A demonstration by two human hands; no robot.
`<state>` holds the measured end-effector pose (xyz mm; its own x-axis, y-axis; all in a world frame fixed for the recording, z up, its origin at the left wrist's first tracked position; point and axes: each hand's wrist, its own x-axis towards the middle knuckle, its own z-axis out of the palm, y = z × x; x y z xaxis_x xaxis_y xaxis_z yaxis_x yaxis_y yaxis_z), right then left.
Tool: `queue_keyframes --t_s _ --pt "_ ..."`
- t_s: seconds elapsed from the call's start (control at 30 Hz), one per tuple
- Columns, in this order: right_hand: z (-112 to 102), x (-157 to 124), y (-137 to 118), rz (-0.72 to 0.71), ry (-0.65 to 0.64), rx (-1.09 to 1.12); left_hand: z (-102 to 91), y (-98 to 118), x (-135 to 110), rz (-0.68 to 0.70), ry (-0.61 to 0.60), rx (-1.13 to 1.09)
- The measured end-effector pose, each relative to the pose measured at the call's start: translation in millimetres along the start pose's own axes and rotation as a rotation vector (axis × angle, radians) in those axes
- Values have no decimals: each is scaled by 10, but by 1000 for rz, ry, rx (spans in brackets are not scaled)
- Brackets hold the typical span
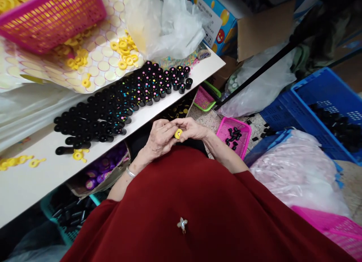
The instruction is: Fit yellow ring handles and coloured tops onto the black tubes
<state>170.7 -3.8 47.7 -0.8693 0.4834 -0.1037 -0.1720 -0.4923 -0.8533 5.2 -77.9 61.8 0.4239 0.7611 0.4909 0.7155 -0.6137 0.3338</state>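
My left hand (pixel 160 138) and my right hand (pixel 192 129) meet in front of the red shirt, fingers bent and close together. Between their fingertips is a small yellow ring piece (pixel 178 133). Whatever it may be joined to is hidden by the fingers. On the white table ahead, black tubes (pixel 82 122) lie packed side by side. Toward the right, many stand upright and show pink, yellow or blue bits at their tops. Loose yellow ring pieces (pixel 80 155) with short stems lie near the tubes' left end, and more yellow ring pieces (pixel 126 51) are behind them.
A pink basket (pixel 56 20) of yellow pieces stands at the back left, beside clear plastic bags (pixel 169 24). Below the table are a box of purple items (pixel 98 171) and a teal basket (pixel 60 228). Right, a pink basket (pixel 246 141) and a blue crate (pixel 325 88) hold black parts.
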Motion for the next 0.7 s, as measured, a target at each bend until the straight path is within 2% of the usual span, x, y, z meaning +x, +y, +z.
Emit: queue_keyframes --t_s 0.17,0.27,0.4,0.53,0.7 --pt "-12 -15 197 -113 75 56 49 46 28 14 6 57" --pt "-5 12 336 -167 174 86 99 -8 8 -1 7 -20" --pt "-6 61 435 -232 282 149 166 -147 -71 -113 44 -109" --pt "-22 64 442 -164 202 229 195 -216 -129 -196 97 -61" --pt "-28 22 440 -108 79 347 151 -161 -94 -117 108 -19"
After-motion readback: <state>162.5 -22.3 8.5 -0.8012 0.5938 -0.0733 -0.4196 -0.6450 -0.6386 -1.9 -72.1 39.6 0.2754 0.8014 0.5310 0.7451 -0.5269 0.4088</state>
